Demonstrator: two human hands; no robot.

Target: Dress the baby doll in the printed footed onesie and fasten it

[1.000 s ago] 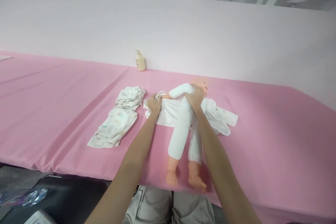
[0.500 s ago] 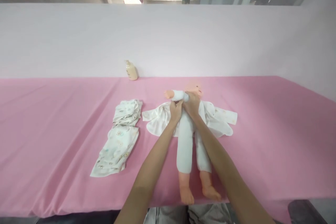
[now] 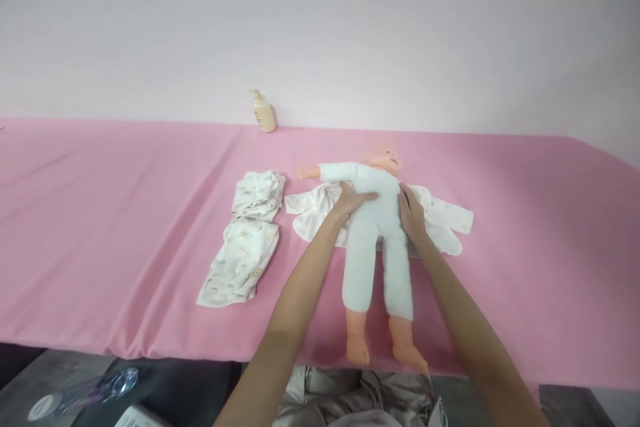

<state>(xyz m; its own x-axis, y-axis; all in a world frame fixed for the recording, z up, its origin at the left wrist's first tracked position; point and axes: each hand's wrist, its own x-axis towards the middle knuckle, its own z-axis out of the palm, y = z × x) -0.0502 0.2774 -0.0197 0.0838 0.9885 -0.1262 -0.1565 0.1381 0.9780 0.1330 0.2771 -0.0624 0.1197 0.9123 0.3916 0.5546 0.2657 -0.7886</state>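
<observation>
A baby doll (image 3: 383, 197) with a white cloth body lies face up on a spread white baby shirt (image 3: 447, 213), its feet toward me. One arm of the doll reaches out to the left. My left hand (image 3: 349, 201) grips the left side of its torso, the thumb across the belly and the other fingers partly hidden. On the opposite side, my right hand (image 3: 413, 215) presses around the waist with its fingers along the cloth. The torso is held between both hands. The shirt's sleeves stick out on either side beneath the doll.
Folded printed baby clothes (image 3: 243, 260) lie left of the doll. A pump bottle (image 3: 264, 112) stands at the back by the white wall (image 3: 320, 40). Pink cloth (image 3: 125, 213) covers the table. Below its front edge, a plastic bottle (image 3: 85, 392) lies on a dark surface.
My hands have parted from the doll's chest and moved to the two sides of its torso. The doll's arm now stretches out straighter to the left. The view has tilted down.
</observation>
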